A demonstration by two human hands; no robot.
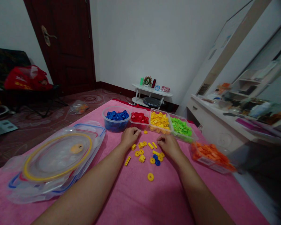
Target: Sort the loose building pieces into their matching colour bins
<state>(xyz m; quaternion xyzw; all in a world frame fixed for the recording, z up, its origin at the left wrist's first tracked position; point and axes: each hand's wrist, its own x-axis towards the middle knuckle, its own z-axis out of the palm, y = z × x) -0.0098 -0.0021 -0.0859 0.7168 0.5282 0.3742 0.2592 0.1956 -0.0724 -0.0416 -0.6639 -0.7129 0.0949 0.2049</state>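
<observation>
My left hand [130, 137] rests on the pink cloth [131, 197] with its fingers curled in, just in front of the box of red pieces [139, 118]. Across from it, my right hand [169, 145] is also curled, thumb and fingers together, near the box of yellow pieces [159, 122]. What either hand holds, if anything, is hidden. Between the hands lie several loose yellow bricks [142, 158] and yellow rings [152, 160]. Two blue rings [157, 162] touch that cluster, and one yellow ring [150, 177] lies apart, closer to me.
A round tub of blue pieces [116, 120] stands at the back left. Green pieces [181, 126] and orange pieces [212, 156] fill boxes on the right. Stacked clear lids [58, 156] cover the table's left side. Beyond the right edge stands a white dresser [208, 120].
</observation>
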